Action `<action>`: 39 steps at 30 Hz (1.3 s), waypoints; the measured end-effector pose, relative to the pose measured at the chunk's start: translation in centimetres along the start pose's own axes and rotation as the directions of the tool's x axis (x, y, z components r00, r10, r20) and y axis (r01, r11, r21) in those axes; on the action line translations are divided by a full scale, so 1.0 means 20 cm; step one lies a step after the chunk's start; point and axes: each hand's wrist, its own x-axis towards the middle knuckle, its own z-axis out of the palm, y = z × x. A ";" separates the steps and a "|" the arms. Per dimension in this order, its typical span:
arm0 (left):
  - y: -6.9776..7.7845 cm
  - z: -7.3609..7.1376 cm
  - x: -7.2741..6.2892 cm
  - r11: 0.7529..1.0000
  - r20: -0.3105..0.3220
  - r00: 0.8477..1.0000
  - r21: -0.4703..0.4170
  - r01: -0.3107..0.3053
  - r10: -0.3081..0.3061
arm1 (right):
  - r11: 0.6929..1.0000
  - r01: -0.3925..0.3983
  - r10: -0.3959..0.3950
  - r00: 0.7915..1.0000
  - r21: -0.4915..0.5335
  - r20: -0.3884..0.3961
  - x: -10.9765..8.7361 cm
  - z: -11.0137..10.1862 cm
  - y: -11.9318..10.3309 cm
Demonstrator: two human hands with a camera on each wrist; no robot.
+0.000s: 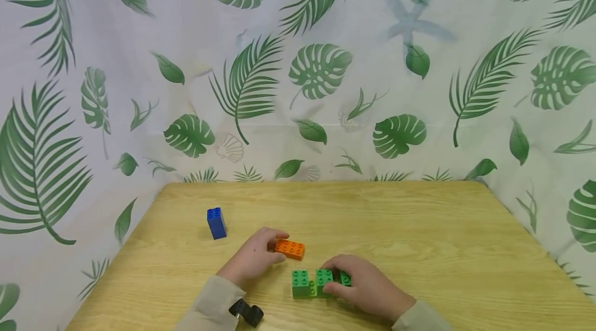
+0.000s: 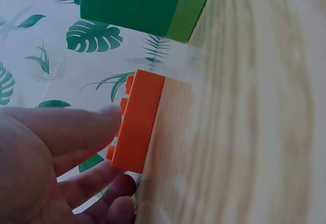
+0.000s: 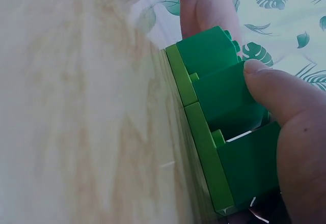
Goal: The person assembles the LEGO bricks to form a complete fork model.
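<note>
Bending round the left end of the orange brick [image 1: 292,250], the left hand [image 1: 253,256] has its thumb and fingers apart; whether they actually pinch it I cannot tell. The brick lies studs up on the table [image 1: 396,217], just beyond the green build [image 1: 300,284]. The right hand [image 1: 360,284] grips that build, thumb on the near face of the middle block [image 3: 224,96], other fingertips hidden. The blue brick [image 1: 217,225] stands well off to the left.

The bricks look like hard plastic: probably light, stiff, smooth and not fragile. The orange one is low, so its long sides seem the best hold. The build's lime base [image 3: 207,152] has a seam under the middle block, likely its weak spot; steadying it there makes sense.
</note>
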 end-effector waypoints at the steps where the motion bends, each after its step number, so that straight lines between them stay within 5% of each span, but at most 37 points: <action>1: -0.01 0.00 0.00 1.000 -0.001 1.000 0.000 0.001 -0.001 | 1.000 -0.003 0.003 1.000 0.000 0.003 0.00 0.00 -0.01; 12: -0.04 -0.01 -0.01 0.999 -0.046 0.998 0.031 0.033 -0.031 | 0.998 -0.051 0.048 0.997 0.044 0.052 0.01 -0.01 -0.05; 24: -0.02 0.03 -0.02 0.999 0.061 0.997 -0.018 0.041 -0.040 | 0.989 -0.094 0.088 0.995 0.112 0.050 0.00 -0.05 -0.05; 39: 0.04 0.09 -0.04 0.998 0.146 0.989 0.052 -0.034 0.026 | 0.990 -0.006 0.010 1.000 0.140 -0.028 -0.02 -0.08 -0.05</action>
